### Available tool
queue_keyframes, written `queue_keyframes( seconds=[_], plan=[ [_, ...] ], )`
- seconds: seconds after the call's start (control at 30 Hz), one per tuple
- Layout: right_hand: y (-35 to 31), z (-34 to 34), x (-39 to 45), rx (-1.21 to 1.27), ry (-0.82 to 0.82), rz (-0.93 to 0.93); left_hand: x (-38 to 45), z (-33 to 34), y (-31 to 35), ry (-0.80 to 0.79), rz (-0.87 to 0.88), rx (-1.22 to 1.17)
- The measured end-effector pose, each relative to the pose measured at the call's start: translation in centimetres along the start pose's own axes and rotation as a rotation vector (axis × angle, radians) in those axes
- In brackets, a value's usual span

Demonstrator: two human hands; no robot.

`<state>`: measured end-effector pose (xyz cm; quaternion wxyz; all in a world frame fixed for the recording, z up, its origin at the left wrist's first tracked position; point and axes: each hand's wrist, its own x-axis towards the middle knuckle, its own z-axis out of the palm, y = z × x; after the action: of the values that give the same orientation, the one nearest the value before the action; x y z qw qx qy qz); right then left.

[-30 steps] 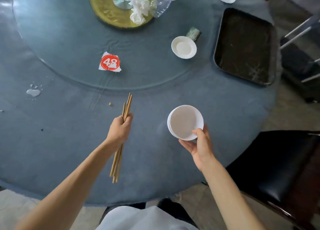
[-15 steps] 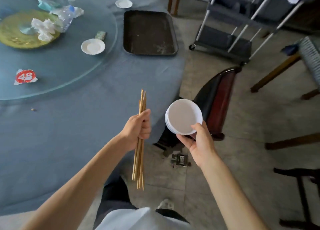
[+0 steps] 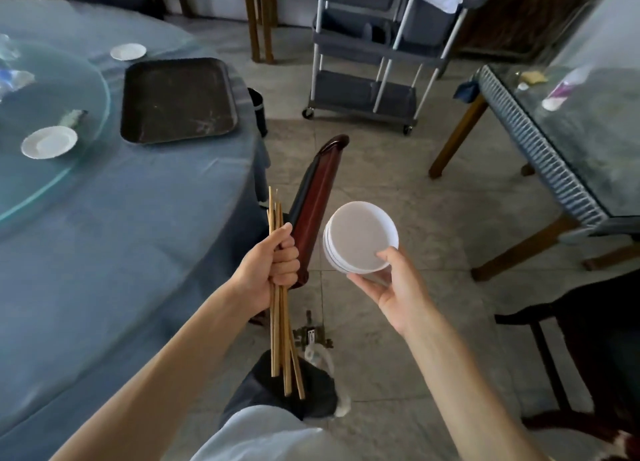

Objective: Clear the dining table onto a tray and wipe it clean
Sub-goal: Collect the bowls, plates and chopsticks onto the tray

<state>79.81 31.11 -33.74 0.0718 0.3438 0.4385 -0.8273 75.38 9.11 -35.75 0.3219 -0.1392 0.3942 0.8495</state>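
Both hands full: left hand [image 3: 268,273] grips chopsticks [image 3: 281,339], right hand [image 3: 398,289] holds stacked bowls [image 3: 360,237]

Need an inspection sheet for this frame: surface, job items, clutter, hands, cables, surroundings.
Surface: round table under a blue cloth, glass turntable on it.
Job's things: dark tray holds nothing; one white saucer on the turntable, another beyond the tray.
Clutter: crumpled wrappers at the turntable's far left, blurred.
Hands: left hand grips a chopstick bundle; right hand holds stacked white dishes.
Cables: nothing seen.
Surroundings: dark red chair, grey cart, side table.
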Motion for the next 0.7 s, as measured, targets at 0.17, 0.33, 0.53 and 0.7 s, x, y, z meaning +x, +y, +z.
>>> queue_keyframes(
  seconds=[0.17,0.33,0.53,0.7],
  plan=[
    [-5.1,-2.6,5.8,0.067,0.033,0.109,6.4,3.9,-0.5,-0.004,-0.005,0.004],
    [-11.9,-4.5,12.8,0.029,0.038,0.196,14.6,9.4,0.0,-0.007,0.020,-0.025],
    [-20.3,-6.0,19.9,0.003,0.053,0.194,22.9,14.5,1.7,0.058,0.032,-0.042],
    [-25.3,-5.0,25.3,-0.008,0.021,0.238,27.6,16.2,5.4,0.099,0.063,-0.059]
  ],
)
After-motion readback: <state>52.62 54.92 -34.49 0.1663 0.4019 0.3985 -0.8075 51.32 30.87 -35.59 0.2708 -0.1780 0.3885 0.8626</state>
